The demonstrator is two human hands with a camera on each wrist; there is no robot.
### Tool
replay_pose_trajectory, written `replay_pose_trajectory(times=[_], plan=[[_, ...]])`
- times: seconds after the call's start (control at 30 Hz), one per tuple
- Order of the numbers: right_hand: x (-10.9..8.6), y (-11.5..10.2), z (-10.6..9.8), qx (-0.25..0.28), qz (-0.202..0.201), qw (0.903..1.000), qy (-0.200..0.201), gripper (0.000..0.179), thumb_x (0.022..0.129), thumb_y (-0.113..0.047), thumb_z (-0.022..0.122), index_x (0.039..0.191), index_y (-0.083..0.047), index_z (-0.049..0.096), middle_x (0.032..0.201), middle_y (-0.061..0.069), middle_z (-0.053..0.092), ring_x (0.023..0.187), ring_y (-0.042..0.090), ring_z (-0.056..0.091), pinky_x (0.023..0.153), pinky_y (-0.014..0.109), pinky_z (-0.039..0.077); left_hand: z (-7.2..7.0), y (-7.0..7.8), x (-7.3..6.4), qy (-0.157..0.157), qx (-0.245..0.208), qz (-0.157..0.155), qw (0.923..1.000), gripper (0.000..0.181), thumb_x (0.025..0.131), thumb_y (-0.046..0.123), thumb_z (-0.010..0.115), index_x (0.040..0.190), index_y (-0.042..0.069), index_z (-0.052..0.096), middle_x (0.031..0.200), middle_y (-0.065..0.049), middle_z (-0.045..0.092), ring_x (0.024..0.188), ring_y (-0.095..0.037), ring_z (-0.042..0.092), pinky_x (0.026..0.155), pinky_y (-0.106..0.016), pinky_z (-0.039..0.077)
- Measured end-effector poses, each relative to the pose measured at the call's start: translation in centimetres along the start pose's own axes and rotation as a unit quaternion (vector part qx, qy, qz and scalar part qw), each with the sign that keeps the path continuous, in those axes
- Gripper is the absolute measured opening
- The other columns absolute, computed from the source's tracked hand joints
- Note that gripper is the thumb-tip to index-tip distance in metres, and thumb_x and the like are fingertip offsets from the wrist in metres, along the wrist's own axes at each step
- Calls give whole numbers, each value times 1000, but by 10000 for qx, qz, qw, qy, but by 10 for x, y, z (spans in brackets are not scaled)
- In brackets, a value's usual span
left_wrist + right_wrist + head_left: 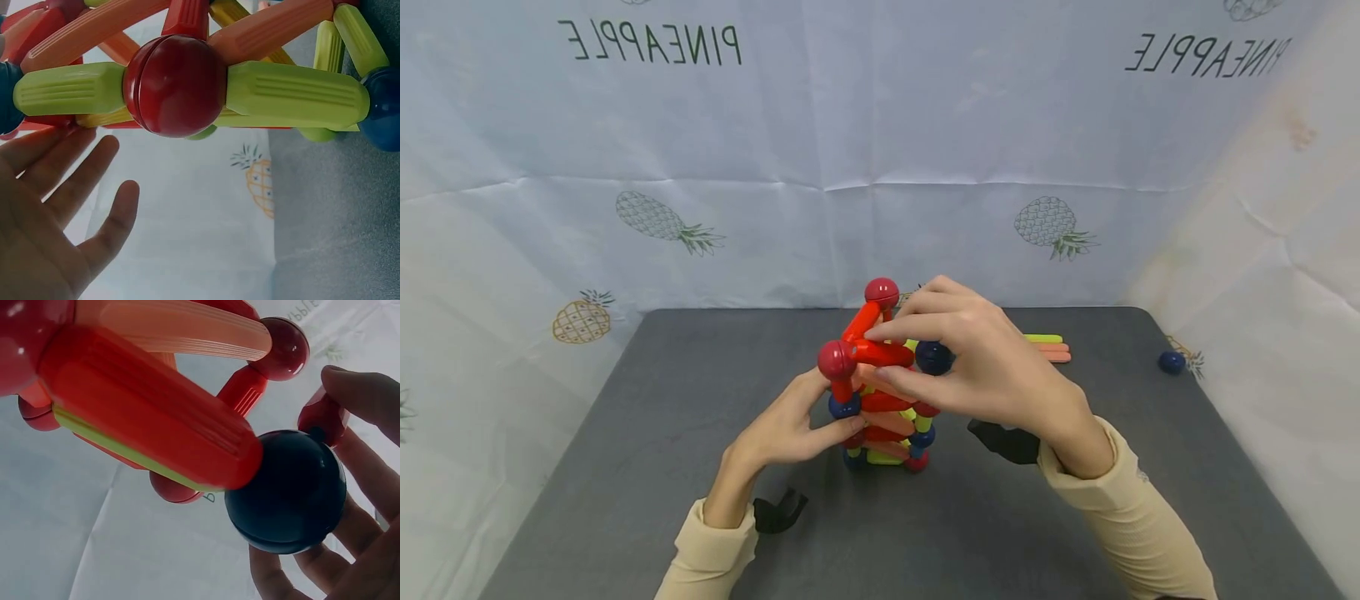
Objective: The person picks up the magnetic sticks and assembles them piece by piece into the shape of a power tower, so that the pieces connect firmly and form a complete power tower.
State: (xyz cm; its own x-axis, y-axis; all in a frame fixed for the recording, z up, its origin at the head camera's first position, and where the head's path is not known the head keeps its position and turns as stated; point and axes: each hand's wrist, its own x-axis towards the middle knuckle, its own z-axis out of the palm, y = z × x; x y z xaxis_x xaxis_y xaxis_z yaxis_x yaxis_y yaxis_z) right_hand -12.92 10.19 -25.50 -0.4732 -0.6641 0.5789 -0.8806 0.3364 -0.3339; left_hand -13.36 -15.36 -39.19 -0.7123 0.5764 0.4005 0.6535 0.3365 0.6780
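A tower of magnetic building rods and balls (887, 422) stands on the dark table, in red, orange, yellow-green and blue. My left hand (793, 421) steadies its left side, thumb on the front near a blue ball (845, 406). In the left wrist view the other left fingers (94, 172) spread just below a yellow-green rod (294, 94). My right hand (981, 354) pinches a red rod (883, 354) between thumb and fingers at the tower's top. A dark blue ball (284, 490) sits at that rod's end, near the right palm.
Several loose yellow-green and orange rods (1052, 348) lie behind the right hand. A lone blue ball (1172, 362) rests near the table's right edge. A white cloth with pineapple prints (850, 242) hangs behind the table (700, 375).
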Motion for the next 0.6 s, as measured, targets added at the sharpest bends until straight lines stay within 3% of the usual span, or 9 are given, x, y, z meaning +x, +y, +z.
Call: replay_pose_trajectory(times=[0.27, 0.43, 0.6], plan=[[-1, 2, 1, -502, 133, 9984, -228, 25, 82, -20, 86, 106, -17, 81, 95, -6, 74, 87, 9, 53, 73, 27, 47, 1, -2, 0, 49, 22, 34, 10000, 54, 88, 10, 73, 137, 14, 52, 118, -2, 64, 108, -13, 60, 96, -37, 54], [-2, 2, 2, -746, 95, 9971, -146, 24, 81, -18, 86, 105, -17, 82, 92, -5, 73, 85, 9, 53, 70, 26, 46, 1, -3, 1, 100, 8, 86, 9999, 51, 87, 9, 74, 133, 13, 53, 118, -3, 63, 109, -14, 59, 95, -37, 54], [-2, 3, 4, -940, 68, 9955, -107, 24, 80, -17, 86, 103, -16, 82, 89, -3, 72, 83, 11, 53, 69, 27, 45, 0, -4, 1, 86, 34, 51, 9999, 57, 86, 10, 73, 139, 11, 51, 123, -5, 64, 110, -15, 60, 97, -39, 54]])
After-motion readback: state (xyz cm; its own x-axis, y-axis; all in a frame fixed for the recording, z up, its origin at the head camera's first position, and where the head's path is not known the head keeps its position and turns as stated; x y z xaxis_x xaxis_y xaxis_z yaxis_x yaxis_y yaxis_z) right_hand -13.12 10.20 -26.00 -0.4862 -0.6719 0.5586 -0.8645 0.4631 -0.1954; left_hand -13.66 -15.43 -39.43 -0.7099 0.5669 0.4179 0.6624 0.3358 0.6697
